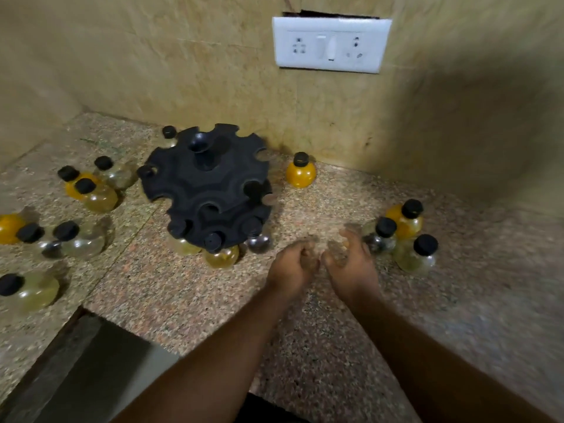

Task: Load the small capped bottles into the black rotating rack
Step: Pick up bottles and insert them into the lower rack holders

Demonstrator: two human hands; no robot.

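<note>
The black rotating rack [207, 187] stands on the granite counter [213, 306] near the back wall. Three small black-capped bottles hang in its front lower slots, among them a pale yellow one [221, 254]. More capped bottles stand loose: several at the left [91, 193], one orange bottle [300, 172] right of the rack, and a group of three at the right [415, 251]. My left hand [291, 267] is curled loosely over the counter, holding nothing. My right hand [351, 261] has its fingers spread, just left of the right group's dark bottle [380, 236]. The hands are blurred.
A tiled wall with a white switch and socket plate [331, 44] rises behind the counter. The counter has a cut-out with a dark drop [91, 361] at the front left. A wall corner closes off the far left.
</note>
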